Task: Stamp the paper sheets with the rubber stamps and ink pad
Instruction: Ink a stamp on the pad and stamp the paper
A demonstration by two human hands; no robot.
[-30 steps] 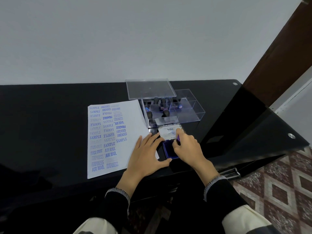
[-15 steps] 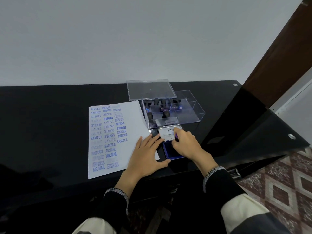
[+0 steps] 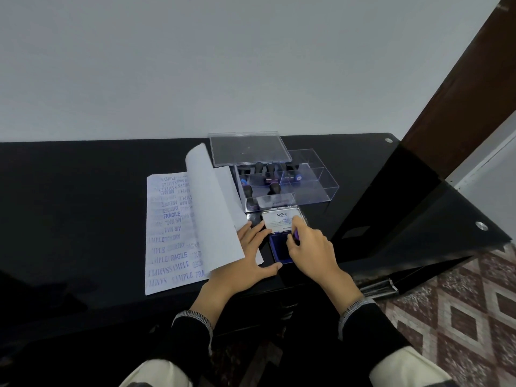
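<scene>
Inking the stamp, sheet curling up

My right hand point(image 3: 310, 248) pinches a small purple-tipped rubber stamp point(image 3: 296, 234) on the open ink pad point(image 3: 279, 248) — I'd press level; left hand point(image 3: 245, 263), fingers spread, pins the paper sheets point(image 3: 173, 233).

On the glossy black surface point(image 3: 83, 191): stamped white paper sheets point(image 3: 170, 236) at left, top sheet point(image 3: 215, 208) curled up over them. Right of the sheets, open blue ink pad point(image 3: 279, 247); behind it, clear plastic box point(image 3: 304, 185) holding black-handled rubber stamps point(image 3: 265, 171). Clear lid point(image 3: 248, 148) behind the box.
</scene>
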